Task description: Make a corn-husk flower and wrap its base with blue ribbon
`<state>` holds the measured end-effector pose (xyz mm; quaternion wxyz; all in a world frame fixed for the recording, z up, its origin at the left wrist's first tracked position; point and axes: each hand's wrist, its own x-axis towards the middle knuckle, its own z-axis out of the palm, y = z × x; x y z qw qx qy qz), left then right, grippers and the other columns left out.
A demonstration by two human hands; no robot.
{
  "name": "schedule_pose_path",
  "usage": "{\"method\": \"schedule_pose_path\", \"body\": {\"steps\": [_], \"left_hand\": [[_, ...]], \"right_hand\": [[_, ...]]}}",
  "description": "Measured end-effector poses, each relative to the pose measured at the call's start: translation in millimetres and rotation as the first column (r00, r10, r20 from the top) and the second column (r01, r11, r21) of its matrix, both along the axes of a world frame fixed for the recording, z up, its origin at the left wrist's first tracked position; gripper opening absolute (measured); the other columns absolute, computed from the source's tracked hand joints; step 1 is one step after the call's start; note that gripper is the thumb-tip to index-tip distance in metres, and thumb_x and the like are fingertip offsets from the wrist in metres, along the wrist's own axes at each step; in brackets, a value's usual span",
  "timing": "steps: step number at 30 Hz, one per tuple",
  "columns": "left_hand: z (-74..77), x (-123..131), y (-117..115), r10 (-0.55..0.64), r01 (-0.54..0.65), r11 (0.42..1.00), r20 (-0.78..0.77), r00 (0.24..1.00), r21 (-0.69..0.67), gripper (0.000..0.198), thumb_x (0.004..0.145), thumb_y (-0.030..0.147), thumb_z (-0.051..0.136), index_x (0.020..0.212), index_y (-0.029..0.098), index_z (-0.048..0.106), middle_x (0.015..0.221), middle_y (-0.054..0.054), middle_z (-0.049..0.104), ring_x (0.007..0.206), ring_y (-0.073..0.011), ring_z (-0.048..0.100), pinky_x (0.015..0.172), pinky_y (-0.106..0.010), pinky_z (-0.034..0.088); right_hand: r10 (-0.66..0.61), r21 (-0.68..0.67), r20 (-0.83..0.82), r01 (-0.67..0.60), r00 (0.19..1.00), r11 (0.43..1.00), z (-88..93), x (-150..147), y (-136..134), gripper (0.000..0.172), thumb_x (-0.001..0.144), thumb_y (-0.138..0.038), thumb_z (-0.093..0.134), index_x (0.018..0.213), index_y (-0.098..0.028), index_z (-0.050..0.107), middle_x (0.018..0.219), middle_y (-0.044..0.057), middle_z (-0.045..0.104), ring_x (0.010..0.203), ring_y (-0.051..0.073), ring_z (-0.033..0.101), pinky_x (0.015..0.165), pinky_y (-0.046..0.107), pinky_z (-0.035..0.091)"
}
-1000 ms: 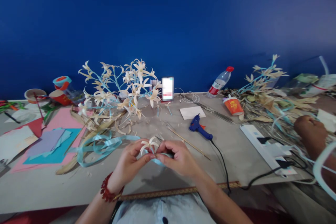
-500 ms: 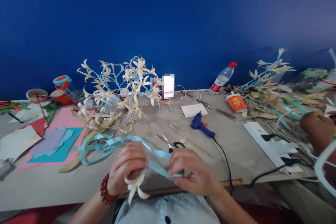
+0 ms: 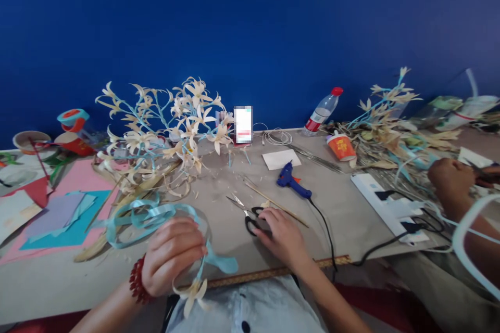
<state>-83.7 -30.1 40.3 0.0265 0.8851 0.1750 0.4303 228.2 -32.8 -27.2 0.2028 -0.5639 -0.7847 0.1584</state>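
My left hand [image 3: 174, 254] is closed, pinching the light blue ribbon [image 3: 222, 261] together with the thin stem of a cream flower [image 3: 191, 296]. The flower hangs below my fingers, close to my shirt. A short ribbon end sticks out to the right of the pinch, and looped ribbon lies on the table behind this hand. My right hand [image 3: 283, 237] rests low over the table with thumb and fingers apart, its fingertips at the black handles of the scissors [image 3: 247, 213]. The scissor blades lie on the table, pointing away to the left.
Cream flower branches [image 3: 187, 130] stand at the back. A blue glue gun [image 3: 291, 179] and thin stick [image 3: 277, 203] lie beyond my right hand. A power strip [image 3: 386, 208] is farther right, near another person's hand [image 3: 451, 182]. Coloured paper [image 3: 66, 218] lies left.
My right hand has let go of the ribbon and moved down to the scissors' handles. The ribbon end now hangs loose from my left hand. The view has shifted slightly right.
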Motion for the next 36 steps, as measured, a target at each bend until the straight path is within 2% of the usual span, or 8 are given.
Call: {"method": "schedule_pose_path", "body": {"steps": [8, 11, 13, 15, 18, 23, 29, 36], "left_hand": [[3.5, 6, -1, 0.052, -0.035, 0.974, -0.072, 0.996, 0.225, 0.015, 0.086, 0.009, 0.061, 0.091, 0.018, 0.072, 0.093, -0.005, 0.077, 0.088, -0.019, 0.07, 0.084, -0.037, 0.06], [-1.2, 7, -2, 0.085, -0.071, 0.967, -0.049, 0.995, 0.243, 0.016, 0.088, 0.007, 0.058, 0.091, 0.014, 0.071, 0.089, -0.005, 0.076, 0.09, -0.0174, 0.068, 0.084, -0.035, 0.06], [-8.6, 4, 0, 0.114, -0.091, 0.965, -0.08, 0.99, 0.246, 0.017, 0.088, 0.006, 0.056, 0.093, 0.014, 0.071, 0.089, -0.006, 0.076, 0.09, -0.0173, 0.067, 0.085, -0.036, 0.059], [-17.8, 0, 5, 0.153, -0.121, 0.961, -0.114, 0.982, 0.248, 0.019, 0.09, 0.007, 0.054, 0.097, 0.014, 0.07, 0.089, -0.006, 0.076, 0.09, -0.0177, 0.067, 0.087, -0.038, 0.057], [-28.4, -2, 22, 0.206, -0.167, 0.956, -0.147, 0.968, 0.242, 0.022, 0.093, 0.01, 0.049, 0.102, 0.017, 0.069, 0.091, -0.006, 0.077, 0.09, -0.0179, 0.068, 0.091, -0.04, 0.055], [-25.2, 4, 55, 0.293, -0.242, 0.917, -0.126, 0.948, 0.316, 0.019, 0.091, 0.012, 0.054, 0.102, 0.019, 0.068, 0.089, -0.004, 0.078, 0.085, -0.0178, 0.069, 0.097, -0.044, 0.048], [-17.1, 12, 62, 0.373, -0.335, 0.871, -0.041, 0.927, 0.359, 0.016, 0.089, 0.012, 0.059, 0.097, 0.022, 0.07, 0.086, -0.002, 0.079, 0.081, -0.0177, 0.071, 0.105, -0.049, 0.037], [-10.6, 26, 46, 0.29, -0.233, 0.867, -0.064, 0.955, 0.44, 0.019, 0.091, 0.009, 0.057, 0.093, 0.02, 0.073, 0.082, 0.0, 0.079, 0.081, -0.0142, 0.072, 0.111, -0.044, 0.032]], "right_hand": [[-0.077, -0.157, 0.283, 0.125, 0.956, 0.98, 17.0, -15, 9, 0.015, 0.085, -0.017, 0.06, 0.099, -0.016, 0.063, 0.101, 0.013, 0.07, 0.091, 0.028, 0.067, 0.077, 0.034, 0.049], [-0.068, -0.216, 0.164, 0.103, 0.984, 0.971, 22.8, -7, 11, 0.012, 0.086, -0.02, 0.057, 0.096, -0.017, 0.062, 0.097, 0.011, 0.071, 0.088, 0.026, 0.068, 0.075, 0.033, 0.048], [-0.088, -0.357, -0.103, 0.046, 0.991, 0.933, 23.6, 0, 10, 0.012, 0.087, -0.027, 0.056, 0.094, -0.019, 0.06, 0.089, 0.007, 0.07, 0.077, 0.022, 0.067, 0.068, 0.031, 0.048], [-0.185, -0.546, -0.451, -0.105, 0.873, 0.831, 23.8, 5, 7, 0.022, 0.086, -0.041, 0.059, 0.094, -0.02, 0.056, 0.081, 0.003, 0.066, 0.061, 0.017, 0.061, 0.057, 0.028, 0.048], [-0.424, -0.671, -0.716, -0.379, 0.554, 0.638, 26.6, 4, -2, 0.042, 0.077, -0.054, 0.069, 0.096, -0.019, 0.054, 0.075, -0.001, 0.062, 0.048, 0.009, 0.051, 0.047, 0.024, 0.047], [-0.497, -0.608, -0.784, -0.622, 0.372, 0.494, 38.4, -5, -21, 0.057, 0.072, -0.068, 0.07, 0.085, -0.013, 0.061, 0.06, -0.002, 0.059, 0.038, 0.003, 0.039, 0.034, 0.015, 0.028], [-0.446, -0.548, -0.822, -0.703, 0.354, 0.453, 37.0, -14, -29, 0.063, 0.071, -0.074, 0.066, 0.08, -0.011, 0.061, 0.056, 0.0, 0.062, 0.032, 0.002, 0.034, 0.03, 0.016, 0.018], [-0.43, -0.466, -0.86, -0.768, 0.276, 0.439, 30.3, -33, -16, 0.064, 0.074, -0.075, 0.063, 0.087, -0.013, 0.059, 0.062, 0.0, 0.062, 0.035, 0.001, 0.031, 0.033, 0.015, 0.018]]}}
